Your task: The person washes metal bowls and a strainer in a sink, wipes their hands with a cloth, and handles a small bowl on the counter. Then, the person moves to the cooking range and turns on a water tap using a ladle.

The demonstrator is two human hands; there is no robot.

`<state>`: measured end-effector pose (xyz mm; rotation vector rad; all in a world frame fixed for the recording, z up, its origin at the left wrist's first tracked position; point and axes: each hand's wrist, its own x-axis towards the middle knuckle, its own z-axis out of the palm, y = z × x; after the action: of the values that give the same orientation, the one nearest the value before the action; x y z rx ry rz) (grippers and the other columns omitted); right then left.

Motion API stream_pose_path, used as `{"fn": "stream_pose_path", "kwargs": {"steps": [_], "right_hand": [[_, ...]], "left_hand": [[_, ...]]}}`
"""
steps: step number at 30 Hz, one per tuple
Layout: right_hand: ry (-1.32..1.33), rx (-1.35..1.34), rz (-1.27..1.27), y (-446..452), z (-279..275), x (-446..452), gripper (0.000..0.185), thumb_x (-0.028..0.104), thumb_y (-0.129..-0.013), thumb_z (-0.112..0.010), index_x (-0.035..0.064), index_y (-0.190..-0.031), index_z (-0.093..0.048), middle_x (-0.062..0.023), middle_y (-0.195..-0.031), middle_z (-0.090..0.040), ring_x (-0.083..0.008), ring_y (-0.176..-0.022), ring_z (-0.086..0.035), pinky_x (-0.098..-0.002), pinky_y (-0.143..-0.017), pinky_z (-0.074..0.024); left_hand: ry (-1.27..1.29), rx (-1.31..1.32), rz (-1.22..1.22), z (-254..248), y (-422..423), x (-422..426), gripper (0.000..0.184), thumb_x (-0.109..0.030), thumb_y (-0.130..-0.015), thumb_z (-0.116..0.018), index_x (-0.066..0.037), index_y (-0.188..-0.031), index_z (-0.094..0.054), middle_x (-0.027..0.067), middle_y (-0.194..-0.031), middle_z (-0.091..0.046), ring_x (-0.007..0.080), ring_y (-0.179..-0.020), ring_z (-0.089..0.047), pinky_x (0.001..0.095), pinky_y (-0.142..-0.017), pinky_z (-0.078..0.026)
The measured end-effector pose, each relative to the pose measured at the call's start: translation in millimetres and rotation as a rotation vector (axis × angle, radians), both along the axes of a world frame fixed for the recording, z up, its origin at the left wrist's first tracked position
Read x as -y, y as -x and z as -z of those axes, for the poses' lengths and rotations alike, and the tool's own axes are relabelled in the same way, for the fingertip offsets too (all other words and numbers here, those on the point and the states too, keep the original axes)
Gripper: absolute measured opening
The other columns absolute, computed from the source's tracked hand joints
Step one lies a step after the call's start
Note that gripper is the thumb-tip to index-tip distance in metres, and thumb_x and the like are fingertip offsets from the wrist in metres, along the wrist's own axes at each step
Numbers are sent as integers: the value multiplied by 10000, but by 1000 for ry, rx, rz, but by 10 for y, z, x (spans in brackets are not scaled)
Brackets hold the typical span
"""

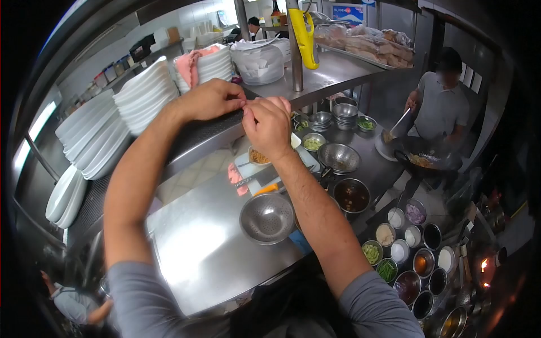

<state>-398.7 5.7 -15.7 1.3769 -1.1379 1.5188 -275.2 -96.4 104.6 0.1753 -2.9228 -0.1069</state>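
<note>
Both arms reach up to the edge of the metal shelf [197, 143]. My left hand [214, 100] rests over the shelf edge with its fingers bent and thumb against the fingertips. Touching it or nearly so, my right hand [267, 125] is curled with the thumb folded in. Whatever is pinched between them, if anything, is too small or hidden to make out. Behind my left hand stand stacked white plates [208, 65] with a pink cloth [190, 63] draped over them. Below my right hand sits a bowl of brown crumbs [259, 156], partly covered by the wrist.
A perforated metal bowl [267, 218], an orange-handled knife [267, 190] and a white cutting board [262, 176] lie on the steel counter [203, 236]. To the right, a person in grey [448, 98] works at a wok [428, 158]. Several ingredient bowls [399, 250] stand lower right.
</note>
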Motion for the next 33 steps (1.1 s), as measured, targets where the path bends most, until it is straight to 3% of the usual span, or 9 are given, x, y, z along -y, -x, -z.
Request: {"fn": "stream_pose_path", "kwargs": {"steps": [9, 11, 27, 33], "right_hand": [[2, 11, 1, -2, 3, 10, 78, 128, -780, -647, 56, -753, -661, -37, -797, -658, -242, -838, -592, -411, -834, -405], [6, 6, -2, 2, 9, 15, 75, 129, -780, -646, 59, -757, -663, -36, -797, -657, -241, -834, -590, -411, -831, -404], [22, 9, -11, 11, 9, 19, 58, 129, -768, -651, 72, -756, -657, -25, -804, -656, -239, -829, -585, -408, -833, -406], [12, 17, -12, 20, 90, 36, 90, 163, -751, -673, 89, -802, -682, -56, -869, -659, -260, -899, -593, -448, -912, -400]], "left_hand": [[4, -2, -1, 14, 0, 32, 202, -171, -926, -610, 6, -1009, -658, 116, -910, -689, 188, -843, -628, 314, -792, -489], [-13, -35, 26, 35, 5, 66, 220, -210, -904, -609, -36, -1020, -677, 162, -896, -691, 285, -836, -659, 369, -776, -505], [-37, -18, 26, 16, 4, 22, 218, -197, -911, -596, -22, -1020, -668, 158, -910, -692, 276, -858, -661, 360, -788, -503], [9, -56, 65, 54, 24, 47, 199, -187, -909, -596, -21, -987, -674, 155, -940, -697, 280, -882, -659, 362, -812, -500]]}}
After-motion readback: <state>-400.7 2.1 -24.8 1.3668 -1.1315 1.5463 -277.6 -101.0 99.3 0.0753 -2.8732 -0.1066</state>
